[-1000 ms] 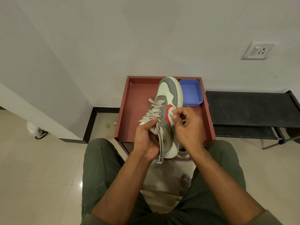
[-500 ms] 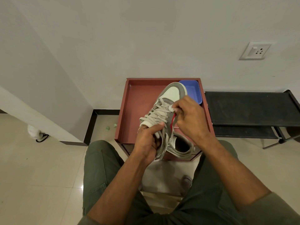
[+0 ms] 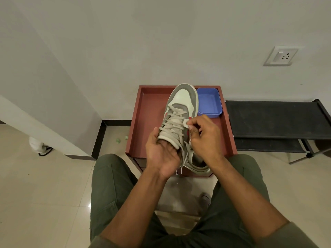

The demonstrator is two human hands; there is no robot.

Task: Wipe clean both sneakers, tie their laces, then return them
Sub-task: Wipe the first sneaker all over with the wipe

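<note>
One sneaker (image 3: pixel 180 111) gripped by left hand (image 3: pixel 162 154), right hand (image 3: pixel 204 138) pinching white wipe (image 3: pixel 186 124), no legible branding

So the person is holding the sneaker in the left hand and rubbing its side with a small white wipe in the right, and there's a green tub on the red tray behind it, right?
Nearly. The head view shows the tub is blue, not green. The rest holds: the left hand holds the sneaker, the right hand pinches a small white wipe against its side, and the tub sits on the red tray behind the shoe.

Grey-and-white sneaker (image 3: pixel 180 111) in left hand (image 3: pixel 161 154), small white wipe (image 3: pixel 186 123) in right hand (image 3: pixel 204 138), above red tray (image 3: pixel 148 119).
</note>
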